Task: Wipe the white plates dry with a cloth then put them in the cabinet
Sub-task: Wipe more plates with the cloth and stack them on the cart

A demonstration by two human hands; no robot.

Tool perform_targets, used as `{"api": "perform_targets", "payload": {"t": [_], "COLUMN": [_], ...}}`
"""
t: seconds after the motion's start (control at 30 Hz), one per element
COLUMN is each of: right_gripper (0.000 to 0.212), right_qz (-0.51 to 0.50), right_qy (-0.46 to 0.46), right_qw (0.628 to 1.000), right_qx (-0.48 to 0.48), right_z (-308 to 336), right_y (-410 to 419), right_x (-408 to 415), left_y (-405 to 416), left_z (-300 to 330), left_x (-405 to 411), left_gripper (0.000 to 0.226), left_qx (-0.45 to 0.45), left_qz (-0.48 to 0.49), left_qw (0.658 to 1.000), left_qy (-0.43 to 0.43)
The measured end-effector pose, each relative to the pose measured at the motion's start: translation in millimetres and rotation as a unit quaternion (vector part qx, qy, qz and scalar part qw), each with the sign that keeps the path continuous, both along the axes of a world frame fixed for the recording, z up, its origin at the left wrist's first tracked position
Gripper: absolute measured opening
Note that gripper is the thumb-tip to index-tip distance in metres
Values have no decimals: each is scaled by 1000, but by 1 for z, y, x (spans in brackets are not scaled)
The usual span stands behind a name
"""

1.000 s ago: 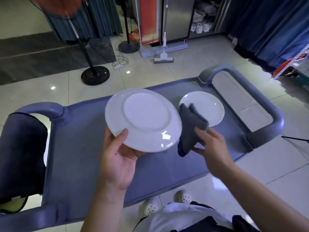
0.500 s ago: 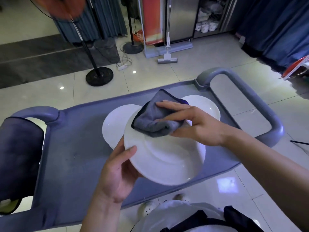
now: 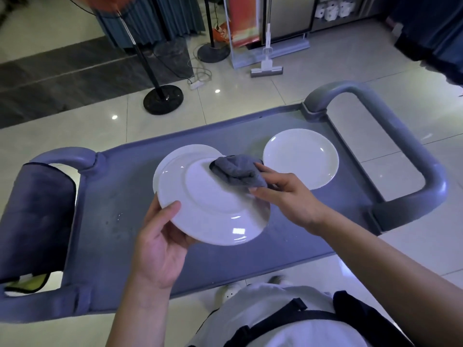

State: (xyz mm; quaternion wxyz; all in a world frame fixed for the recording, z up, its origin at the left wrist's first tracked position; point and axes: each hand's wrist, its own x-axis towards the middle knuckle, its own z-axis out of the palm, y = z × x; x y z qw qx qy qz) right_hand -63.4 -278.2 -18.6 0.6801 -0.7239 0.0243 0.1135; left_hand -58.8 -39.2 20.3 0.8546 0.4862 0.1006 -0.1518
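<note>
My left hand grips a white plate by its near-left rim, underside up, tilted above the grey cart top. My right hand holds a bunched grey cloth and presses it on the plate's upturned base near the far edge. A second white plate lies on the cart under the held one, only its far-left rim showing. A third white plate lies face up on the cart to the right.
The cart has curved handles at the right and left, with a dark bag hung on the left one. Beyond stand a fan base, a power strip, a mop and a steel cabinet.
The cloth came from beside the plate onto its underside and has slid along the far part of the base. The held plate tipped lower, toward me.
</note>
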Motion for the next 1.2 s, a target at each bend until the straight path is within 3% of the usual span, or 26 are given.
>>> {"api": "perform_targets", "payload": {"t": [0.17, 0.3, 0.47, 0.53, 0.6, 0.67, 0.77, 0.9, 0.93, 1.0, 1.1, 1.2], "right_gripper": [29, 11, 27, 46, 36, 30, 22, 4, 8, 40, 69, 72], "right_qz": [-17, -37, 13, -51, -141, -191, -227, -127, -93, -61, -12, -23], "right_qy": [-6, 10, 41, 80, 117, 114, 31, -124, -161, -203, -214, -277], "right_qw": [1000, 998, 991, 978, 960, 956, 967, 983, 975, 945, 931, 903], "right_qx": [17, 57, 127, 183, 214, 192, 110, -49, -121, -248, -296, -327], "right_z": [-7, -9, -5, -5, -3, -3, 1, 19, 17, 3, -12, -17], "right_y": [1, 3, -17, -36, -56, -76, -96, -78, -68, -51, -49, -54], "right_x": [-12, -34, -63, -68, -71, -73, -72, -68, -69, -76, -84, -83], "left_y": [-9, -24, -46, -58, -71, -86, -107, -134, -139, -148, -154, -157], "left_z": [-2, 1, 0, -2, -4, -5, -7, -7, -7, -5, -2, 3], "left_x": [5, 9, 15, 18, 17, 11, -4, -24, -28, -36, -47, -58], "left_gripper": [33, 38, 41, 44, 55, 57, 59, 56, 56, 55, 50, 48], "left_qx": [23, 33, 60, 47, 34, 34, 27, 21, 26, 33, 45, 46], "left_qz": [33, 56, 78, 85, 82, 64, 34, 4, 5, 22, 70, 91], "left_qw": [999, 998, 995, 995, 995, 996, 998, 999, 999, 999, 996, 995], "left_qy": [1, -5, 8, 25, 45, 54, 55, 48, 43, 29, 14, 1]}}
